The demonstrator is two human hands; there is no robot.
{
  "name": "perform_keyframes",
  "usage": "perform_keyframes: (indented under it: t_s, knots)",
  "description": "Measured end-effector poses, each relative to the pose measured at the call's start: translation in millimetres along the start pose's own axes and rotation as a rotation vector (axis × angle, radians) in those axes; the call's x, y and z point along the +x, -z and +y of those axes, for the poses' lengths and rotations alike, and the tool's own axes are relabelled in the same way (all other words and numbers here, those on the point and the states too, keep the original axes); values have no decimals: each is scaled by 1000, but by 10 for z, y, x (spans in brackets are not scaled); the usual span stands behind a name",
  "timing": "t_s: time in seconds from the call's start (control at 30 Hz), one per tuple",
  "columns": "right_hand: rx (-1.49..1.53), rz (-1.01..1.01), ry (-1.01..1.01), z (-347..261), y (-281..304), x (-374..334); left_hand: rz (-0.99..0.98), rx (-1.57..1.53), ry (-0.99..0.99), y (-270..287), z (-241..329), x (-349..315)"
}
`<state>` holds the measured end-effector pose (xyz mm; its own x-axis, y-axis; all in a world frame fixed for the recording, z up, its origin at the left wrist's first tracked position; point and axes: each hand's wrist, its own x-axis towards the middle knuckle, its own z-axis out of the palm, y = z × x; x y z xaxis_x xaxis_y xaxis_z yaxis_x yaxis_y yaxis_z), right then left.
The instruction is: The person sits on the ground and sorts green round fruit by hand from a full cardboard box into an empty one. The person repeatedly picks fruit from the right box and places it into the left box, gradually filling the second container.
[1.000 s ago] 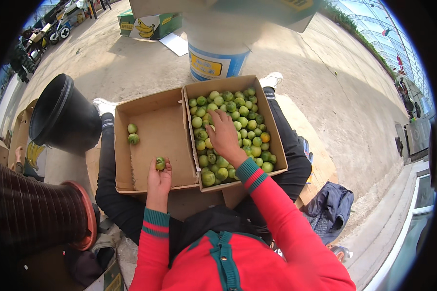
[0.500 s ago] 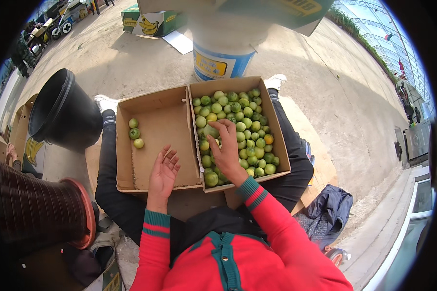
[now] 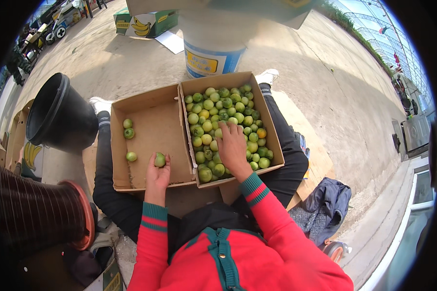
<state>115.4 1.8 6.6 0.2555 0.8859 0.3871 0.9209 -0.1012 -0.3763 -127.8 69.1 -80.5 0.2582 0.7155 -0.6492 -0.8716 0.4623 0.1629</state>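
Note:
Two cardboard box halves stand side by side between my legs. The right box [image 3: 275, 130] is packed with green tomatoes [image 3: 210, 104], some yellowish and one orange. In the left box [image 3: 153, 110], a few tomatoes [image 3: 128, 133] lie along its left side. My left hand [image 3: 156, 175], palm up over that box's near part, has its fingers round a green tomato [image 3: 160, 159]. My right hand [image 3: 233, 149] reaches down among the tomatoes in the right box with bent fingers. Its fingertips are partly hidden, so what they grip does not show.
A black bucket [image 3: 58, 114] stands at the left, above a stack of brown pots [image 3: 39, 208] lying sideways. Beyond the boxes is a white and blue bucket [image 3: 211, 59]. A green banana carton [image 3: 145, 23] sits farther back. Dark cloth [image 3: 323, 208] lies at the right.
My left hand was empty and now holds a green tomato. My right hand held a tomato above the right box and is now lower among them. One tomato in the left box has rolled nearer.

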Motion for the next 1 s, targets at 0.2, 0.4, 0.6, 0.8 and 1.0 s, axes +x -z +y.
perform_keyframes:
  t_s: [0.2,0.4,0.6,0.8,1.0]
  knots:
    - [-152,-205,-120,423,-72,23,18,56,-76,-49,-37,-61]
    - [46,-37,-46,252,-28,-11,-407,379,22,-122,-80,-274]
    - [431,-85,233,-513,147,-162,-636,578,107,-335,-141,-511]
    - [469,-167,362,-676,-105,-222,-580,676,107,-383,-172,-582]
    - [99,-42,100,-28,-170,201,-242,365,33,-73,-69,-99]
